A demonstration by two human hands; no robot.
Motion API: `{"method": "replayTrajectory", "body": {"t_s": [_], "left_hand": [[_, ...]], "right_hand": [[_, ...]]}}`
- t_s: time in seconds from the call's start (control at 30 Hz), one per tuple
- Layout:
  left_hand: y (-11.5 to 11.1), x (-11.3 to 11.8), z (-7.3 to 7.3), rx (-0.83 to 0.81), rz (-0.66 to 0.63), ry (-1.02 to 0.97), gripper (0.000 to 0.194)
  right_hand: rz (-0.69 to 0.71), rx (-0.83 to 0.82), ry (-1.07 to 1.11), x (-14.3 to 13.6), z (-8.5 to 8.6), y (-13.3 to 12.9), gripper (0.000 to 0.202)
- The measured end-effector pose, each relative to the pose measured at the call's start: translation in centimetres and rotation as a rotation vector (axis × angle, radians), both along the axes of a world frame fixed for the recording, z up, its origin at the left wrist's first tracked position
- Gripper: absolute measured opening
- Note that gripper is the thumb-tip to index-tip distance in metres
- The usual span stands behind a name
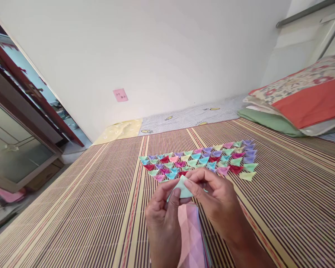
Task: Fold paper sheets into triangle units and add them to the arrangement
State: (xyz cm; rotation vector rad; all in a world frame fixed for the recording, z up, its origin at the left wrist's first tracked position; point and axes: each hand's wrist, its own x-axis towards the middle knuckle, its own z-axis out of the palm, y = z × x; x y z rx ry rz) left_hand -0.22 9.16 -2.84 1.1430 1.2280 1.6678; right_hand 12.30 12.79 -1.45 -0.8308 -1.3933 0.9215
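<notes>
A pale green piece of folded paper (185,189) is pinched between both hands, its pointed tip facing up. My left hand (166,214) grips its left side, thumb on the front face. My right hand (216,199) pinches the upper right edge between thumb and fingers. Beneath the hands lies a stack of paper (190,230) with a pink sheet on top, partly covered by my left hand. Just beyond the hands, rows of small folded paper triangles (195,162) in many colours spread over the striped mat (106,193); the hands hide some of the nearest ones.
A white wall with a pink note (120,95) rises behind the mat. Checked cloth (181,118) and yellow cloth (120,130) run along its foot. Folded bedding (309,100) lies at the far right. On the left are a doorway and a glass-fronted cabinet (15,145).
</notes>
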Motion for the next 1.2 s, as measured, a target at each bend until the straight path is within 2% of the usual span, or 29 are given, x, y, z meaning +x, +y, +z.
{"method": "replayTrajectory", "body": {"t_s": [0.23,0.5,0.77,0.9,1.07,1.2], "left_hand": [[0.1,-0.3,0.0,0.039,-0.037,0.026,0.019],[0.0,-0.6,0.2,-0.007,-0.102,0.013,0.027],[-0.3,-0.8,0.4,-0.014,-0.127,0.022,0.025],[-0.1,-0.6,0.6,-0.026,-0.156,-0.041,0.028],[0.5,-0.4,0.6,-0.083,-0.166,-0.185,0.045],[0.7,0.0,0.5,-0.153,-0.192,-0.258,0.03]], "right_hand": [[0.072,-0.082,0.084,0.2,-0.2,0.2,0.021],[-0.015,-0.036,0.012,-0.2,0.2,-0.3,0.022],[-0.047,0.019,-0.005,-0.2,0.5,-0.4,0.021],[-0.039,0.01,-0.005,-0.3,0.3,-0.3,0.021],[-0.098,0.0,0.069,-0.4,-0.3,0.1,0.02],[-0.163,-0.009,0.126,-0.5,-0.9,0.5,0.018]]}}
